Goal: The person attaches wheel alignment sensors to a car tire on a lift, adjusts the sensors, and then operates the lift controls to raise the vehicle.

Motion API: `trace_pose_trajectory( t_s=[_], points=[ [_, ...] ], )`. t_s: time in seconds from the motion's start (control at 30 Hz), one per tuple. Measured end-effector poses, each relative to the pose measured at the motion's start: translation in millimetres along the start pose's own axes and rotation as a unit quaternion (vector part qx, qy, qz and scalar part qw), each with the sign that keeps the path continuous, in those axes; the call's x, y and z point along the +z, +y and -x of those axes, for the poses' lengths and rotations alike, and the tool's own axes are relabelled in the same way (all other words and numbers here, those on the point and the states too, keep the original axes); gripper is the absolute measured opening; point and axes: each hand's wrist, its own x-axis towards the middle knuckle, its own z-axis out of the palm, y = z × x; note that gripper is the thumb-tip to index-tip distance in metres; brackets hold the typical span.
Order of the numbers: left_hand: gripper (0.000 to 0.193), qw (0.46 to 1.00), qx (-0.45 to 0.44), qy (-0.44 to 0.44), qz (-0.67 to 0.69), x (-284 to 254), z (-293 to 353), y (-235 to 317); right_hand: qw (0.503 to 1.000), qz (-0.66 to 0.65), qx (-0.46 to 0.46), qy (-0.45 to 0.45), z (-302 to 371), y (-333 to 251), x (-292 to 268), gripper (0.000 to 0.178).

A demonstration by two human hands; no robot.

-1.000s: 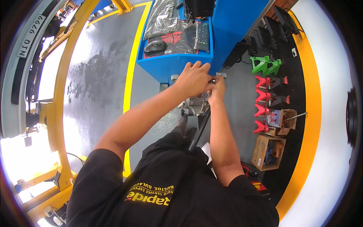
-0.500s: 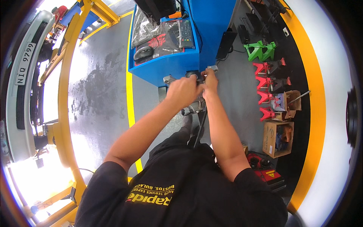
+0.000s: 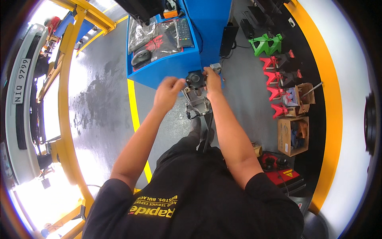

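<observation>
Between both hands: black knob [image 3: 195, 79] of metal clamp-like tool [image 3: 197, 105]. Just left of knob: left hand [image 3: 167, 93], blurred, half-curled, nothing visibly held. At knob's right rim: right hand [image 3: 213, 83], fingers bent; gripping or merely touching, impossible to say. Step, by judgement: handling of knob; next, calls for finger room round rim. Close beyond hands: edge of blue cabinet [image 3: 167, 67], likely limiting forward reach. Right of right hand: grey floor [image 3: 244, 89], sideways room toward red jack stands [image 3: 271, 77].
</observation>
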Motion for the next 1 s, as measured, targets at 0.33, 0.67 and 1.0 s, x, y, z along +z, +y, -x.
trace_pose_trajectory(
  t_s=[0.33, 0.67, 1.0],
  points=[
    [0.037, 0.879, -0.218, 0.128, 0.403, 95, -44, -79, 0.997, -0.014, -0.067, -0.026, -7, 6, 2, 0.026],
    [0.026, 0.896, -0.149, 0.112, 0.403, 91, -28, -72, 0.990, -0.083, -0.109, -0.015, 6, 40, -21, 0.026],
    [0.028, 0.917, -0.151, 0.128, 0.347, 81, -45, -63, 0.994, -0.097, -0.050, 0.018, 10, 16, -14, 0.029]
  ],
)
